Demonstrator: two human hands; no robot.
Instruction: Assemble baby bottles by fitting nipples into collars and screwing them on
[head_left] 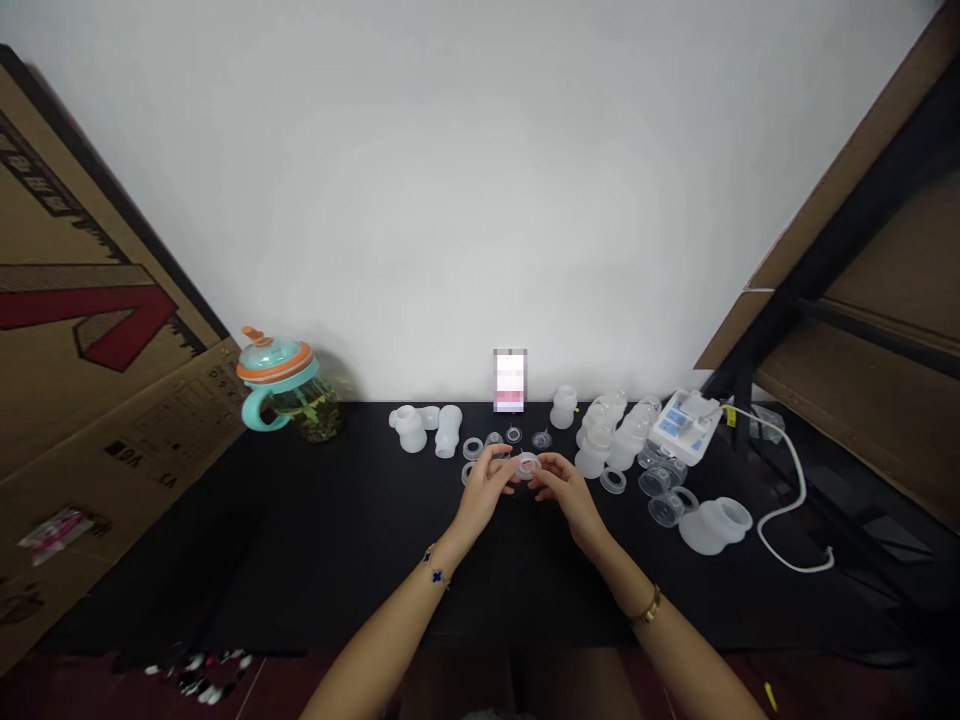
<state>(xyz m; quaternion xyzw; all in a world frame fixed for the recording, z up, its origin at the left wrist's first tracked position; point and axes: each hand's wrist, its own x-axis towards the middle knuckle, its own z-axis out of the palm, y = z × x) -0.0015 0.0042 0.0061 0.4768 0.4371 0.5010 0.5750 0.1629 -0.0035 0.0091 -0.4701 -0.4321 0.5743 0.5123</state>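
Both my hands meet over the middle of the black table [315, 540]. My left hand [487, 488] and my right hand [564, 487] pinch a small translucent round part [527, 464] between their fingertips, fingers closed around it. Around them lie small clear rings [472, 448] and little valve pieces [541, 439]. A white funnel-shaped piece [411, 425] and a clear cylinder [448, 430] stand behind and left of my left hand. Several clear bottles [611, 432] stand beyond my right hand.
A teal and orange handled jug [283, 393] stands at the back left by a leaning cardboard box [90, 380]. At the right are a white pump unit [684, 425], a white tube [789, 510], a frosted cup part [716, 524] and a wooden shelf [862, 330].
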